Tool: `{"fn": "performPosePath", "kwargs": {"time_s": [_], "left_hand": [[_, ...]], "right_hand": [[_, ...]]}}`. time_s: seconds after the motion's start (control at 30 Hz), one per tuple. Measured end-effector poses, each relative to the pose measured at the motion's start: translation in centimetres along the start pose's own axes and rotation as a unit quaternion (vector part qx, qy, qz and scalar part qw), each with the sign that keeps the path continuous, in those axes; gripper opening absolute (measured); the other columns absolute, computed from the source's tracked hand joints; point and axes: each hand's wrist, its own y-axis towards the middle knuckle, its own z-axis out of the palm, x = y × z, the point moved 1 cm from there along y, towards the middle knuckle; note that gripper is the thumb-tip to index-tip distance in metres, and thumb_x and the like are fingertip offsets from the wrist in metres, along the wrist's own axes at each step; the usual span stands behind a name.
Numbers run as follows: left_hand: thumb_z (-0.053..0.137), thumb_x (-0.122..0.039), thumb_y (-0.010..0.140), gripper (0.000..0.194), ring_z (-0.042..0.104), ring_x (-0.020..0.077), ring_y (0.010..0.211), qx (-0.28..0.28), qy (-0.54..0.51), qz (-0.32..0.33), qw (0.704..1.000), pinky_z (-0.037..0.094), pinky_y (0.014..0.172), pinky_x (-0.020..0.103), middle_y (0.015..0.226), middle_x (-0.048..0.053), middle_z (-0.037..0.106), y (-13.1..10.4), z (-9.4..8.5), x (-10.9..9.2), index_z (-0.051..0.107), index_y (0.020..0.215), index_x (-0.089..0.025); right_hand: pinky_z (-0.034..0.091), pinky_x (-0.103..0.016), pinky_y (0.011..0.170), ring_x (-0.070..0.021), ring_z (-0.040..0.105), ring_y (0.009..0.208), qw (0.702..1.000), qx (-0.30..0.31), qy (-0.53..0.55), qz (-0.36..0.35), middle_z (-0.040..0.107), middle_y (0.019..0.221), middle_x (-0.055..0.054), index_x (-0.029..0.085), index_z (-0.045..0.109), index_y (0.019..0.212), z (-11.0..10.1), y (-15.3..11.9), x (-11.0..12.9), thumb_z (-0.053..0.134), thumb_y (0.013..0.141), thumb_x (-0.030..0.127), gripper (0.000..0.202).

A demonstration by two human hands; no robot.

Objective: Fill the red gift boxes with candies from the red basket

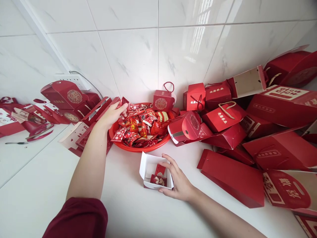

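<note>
My left hand (112,114) is at the left rim of a round red plastic basin (151,146). A small red wrapped packet (124,100) is pinched in its fingers. Many red and gold wrapped sweets (142,127) fill the basin. In front of it, my right hand (178,180) grips the right side of an open small box (148,165) with white inner walls. Two red packets, one with gold characters (158,180), lie inside that box.
Red gift boxes, some with rope handles, are heaped at the right; a long plain red box (232,178) lies nearest. More red boxes (70,96) stand at the left by a white power strip (74,80). A pen (16,143) lies far left. White tiled wall (133,59) rises behind.
</note>
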Motion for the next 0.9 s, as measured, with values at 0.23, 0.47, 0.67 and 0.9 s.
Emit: {"fn": "performPosePath", "kwargs": {"time_s": [0.23, 0.47, 0.67, 0.9], "left_hand": [[0.073, -0.052, 0.073, 0.058, 0.058, 0.0138, 0.064, 0.059, -0.010, -0.037, 0.998, 0.048, 0.061, 0.025, 0.071, 0.001, 0.060, -1.0, 2.4, 0.7, 0.065, 0.119, -0.017], [0.079, -0.043, 0.069, 0.062, 0.064, 0.0277, 0.111, 0.126, 0.111, 0.066, 0.984, 0.050, 0.098, 0.036, 0.123, 0.004, 0.068, -5.1, 5.5, -1.6, 0.065, 0.127, -0.024], [0.081, -0.038, 0.067, 0.057, 0.060, 0.0312, 0.120, 0.284, 0.140, 0.094, 0.944, 0.049, 0.101, 0.040, 0.121, 0.003, 0.068, -12.1, 8.7, -3.2, 0.067, 0.123, -0.037], [0.055, -0.038, 0.092, 0.024, 0.058, 0.0257, 0.116, -0.016, 0.024, 0.102, 0.994, 0.047, 0.103, 0.040, 0.118, 0.006, 0.064, -17.9, 8.4, 1.1, 0.064, 0.114, -0.034]], "right_hand": [[0.038, -0.048, 0.112, -0.0324, 0.022, 0.147, 1.000, -0.002, -0.003, -0.004, 0.018, 0.158, -0.016, 0.023, 0.030, 0.143, 0.0, 0.0, -0.1, 0.068, 0.081, 0.053, 0.079], [0.036, -0.050, 0.112, -0.0341, 0.023, 0.146, 1.000, -0.006, -0.011, -0.007, 0.019, 0.157, -0.017, 0.023, 0.029, 0.144, -0.2, -0.1, -0.1, 0.068, 0.080, 0.054, 0.081], [0.032, -0.053, 0.115, -0.0340, 0.023, 0.146, 1.000, -0.024, 0.014, -0.011, 0.019, 0.157, -0.017, 0.024, 0.020, 0.150, -0.1, -0.2, -0.2, 0.068, 0.079, 0.059, 0.092], [0.028, -0.059, 0.115, -0.0377, 0.017, 0.148, 0.988, -0.125, 0.086, 0.002, 0.004, 0.163, -0.012, 0.027, 0.016, 0.153, -1.4, -0.9, 0.9, 0.042, 0.083, 0.079, 0.091]]}}
